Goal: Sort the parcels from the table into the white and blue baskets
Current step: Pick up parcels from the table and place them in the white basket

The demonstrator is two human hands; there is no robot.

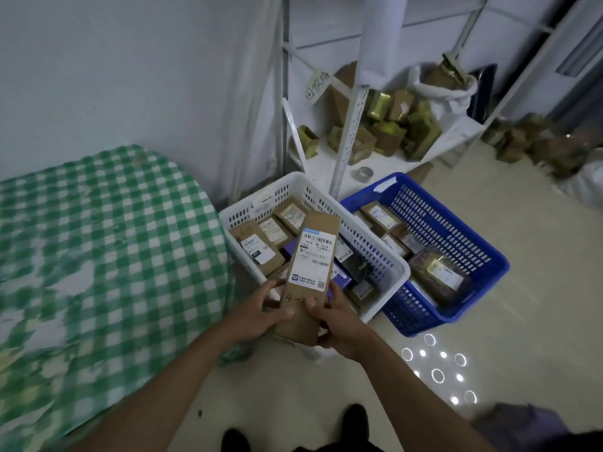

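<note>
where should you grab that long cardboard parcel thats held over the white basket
Probably by its bare lower end, coming from the two long sides. The long cardboard parcel is narrow and flat, label up, so fingers wrap its edges easily there without covering the label. That is how the left hand and right hand hold it now, above the white basket.

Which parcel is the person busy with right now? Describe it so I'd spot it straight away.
Find the white slotted plastic basket on the floor beside the green checked table. Just above its near end, the left hand and right hand grip a long brown cardboard parcel by its lower end. Unlike the parcels lying in the baskets, it is lifted, with handwriting under its white label.
</note>
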